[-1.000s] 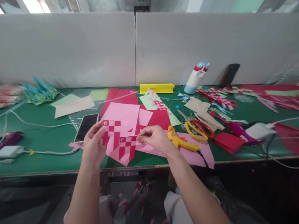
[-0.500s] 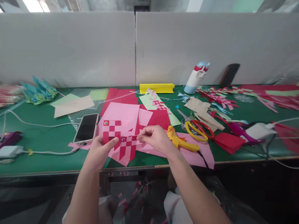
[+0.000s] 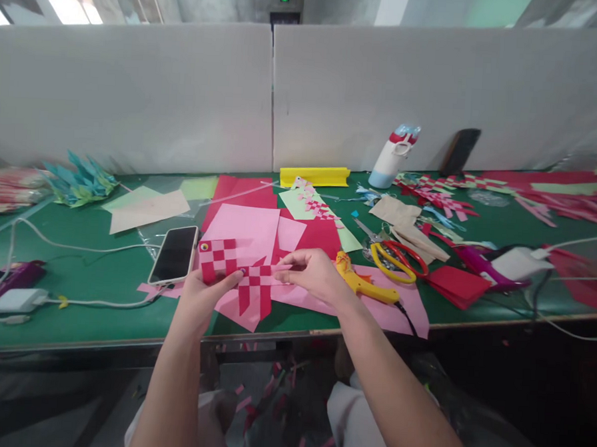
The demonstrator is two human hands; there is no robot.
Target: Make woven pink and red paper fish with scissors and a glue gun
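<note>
My left hand (image 3: 200,302) is closed, thumb on top, on two woven paper fish in red and pink checks. The upper fish (image 3: 219,254) shows a round eye sticker at its corner. On the lower woven fish (image 3: 256,280), my left thumb partly covers the eye, and red ends hang down. At that fish's right edge, my right hand (image 3: 310,275) pinches a small pink paper strip (image 3: 279,268) between thumb and fingers. Under both hands lies pink paper (image 3: 246,222).
A yellow glue gun (image 3: 375,289) and scissors (image 3: 394,260) lie to the right. A phone (image 3: 175,254) with a cable lies left. At the back stand a bottle (image 3: 390,158) and a yellow folded piece (image 3: 315,176). Red paper (image 3: 458,285) lies farther right.
The woven fish have shifted slightly left and up at their left end. My left thumb has slid right onto the lower fish's eye. More pink strip shows at my right fingertips.
</note>
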